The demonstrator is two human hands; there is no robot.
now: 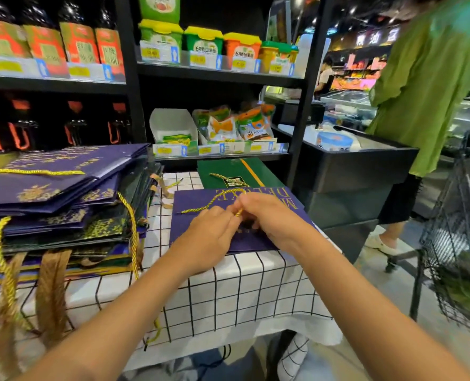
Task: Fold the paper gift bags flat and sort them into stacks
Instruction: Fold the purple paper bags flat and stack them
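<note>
The purple gift bag lies flat on the checked tablecloth, before the green bag. The right hand pinches its gold cord handle; the left hand, fingers loosely curled, touches it. A trapped cord could bulge the stack.

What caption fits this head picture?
Both hands, left hand and right hand, pinch the gold cord over a flat purple bag.

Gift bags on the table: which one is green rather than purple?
The green bag lying flat at the table's far edge, beyond the purple bag under both hands. It alone has an orange stripe; the tall stack at left looks mostly purple.
</note>
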